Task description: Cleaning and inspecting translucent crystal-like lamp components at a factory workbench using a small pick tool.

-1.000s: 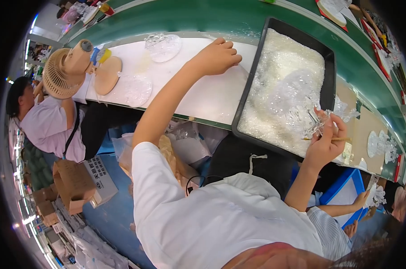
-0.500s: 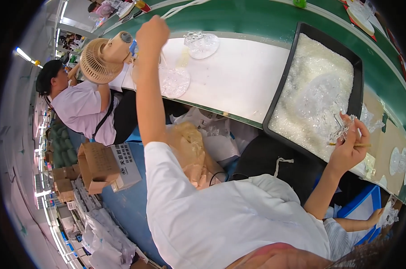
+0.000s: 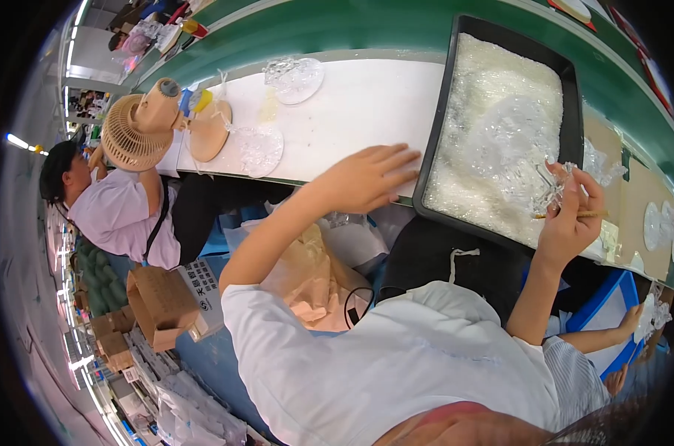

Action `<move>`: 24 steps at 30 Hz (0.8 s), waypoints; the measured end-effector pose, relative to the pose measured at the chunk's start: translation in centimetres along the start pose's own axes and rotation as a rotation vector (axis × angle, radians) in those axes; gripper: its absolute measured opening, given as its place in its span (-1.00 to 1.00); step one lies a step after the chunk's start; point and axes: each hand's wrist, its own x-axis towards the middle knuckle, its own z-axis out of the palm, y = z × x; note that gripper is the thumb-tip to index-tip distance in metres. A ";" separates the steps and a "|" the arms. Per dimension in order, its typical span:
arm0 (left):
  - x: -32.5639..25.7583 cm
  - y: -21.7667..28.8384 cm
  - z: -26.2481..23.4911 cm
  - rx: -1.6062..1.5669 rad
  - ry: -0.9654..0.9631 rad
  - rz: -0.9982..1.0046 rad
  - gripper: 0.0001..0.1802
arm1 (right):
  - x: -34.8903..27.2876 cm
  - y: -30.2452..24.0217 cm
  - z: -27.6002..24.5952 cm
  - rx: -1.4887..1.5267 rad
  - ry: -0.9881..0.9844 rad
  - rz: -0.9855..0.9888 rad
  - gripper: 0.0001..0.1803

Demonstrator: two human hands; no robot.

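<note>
My left hand (image 3: pixel 366 178) hovers open, fingers spread, over the near edge of the white table (image 3: pixel 366 104), just left of a black tray (image 3: pixel 435 141). The tray is filled with clear, glittering plastic pieces (image 3: pixel 500 126). At the tray's near right corner, my right hand (image 3: pixel 571 219) is shut on a clear plastic piece (image 3: pixel 552 193) and also pinches a thin wooden stick (image 3: pixel 575 215). Both arms come out of a white short-sleeved shirt.
A beige desk fan (image 3: pixel 140 126) and two clear plastic dishes (image 3: pixel 296 74) (image 3: pixel 261 147) stand on the table's left part. A seated co-worker in a pink shirt (image 3: pixel 114 212) is at far left. Cardboard boxes (image 3: pixel 162 305) lie on the floor. A blue crate (image 3: pixel 604 305) sits lower right.
My left hand reached out toward the fan half a second ago and has come back beside the tray's left edge. My right hand stays at the tray with the clear piece.
</note>
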 end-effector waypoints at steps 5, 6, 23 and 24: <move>3.3 -6.6 1.7 0.128 0.024 0.202 -0.49 | 0.0 0.1 -0.2 -0.013 -0.018 -0.022 -0.87; 4.3 -8.1 1.3 0.155 0.027 0.191 -0.51 | 0.0 0.2 -0.2 -0.013 -0.020 -0.021 -0.87; 13.3 -6.3 -3.6 -0.827 0.317 -0.683 -0.53 | 0.1 -0.3 0.3 0.068 -0.096 -0.046 -0.84; 12.1 -6.7 -2.5 -0.736 0.316 -0.471 -0.51 | 0.2 -0.1 0.7 0.094 -0.110 -0.121 -0.84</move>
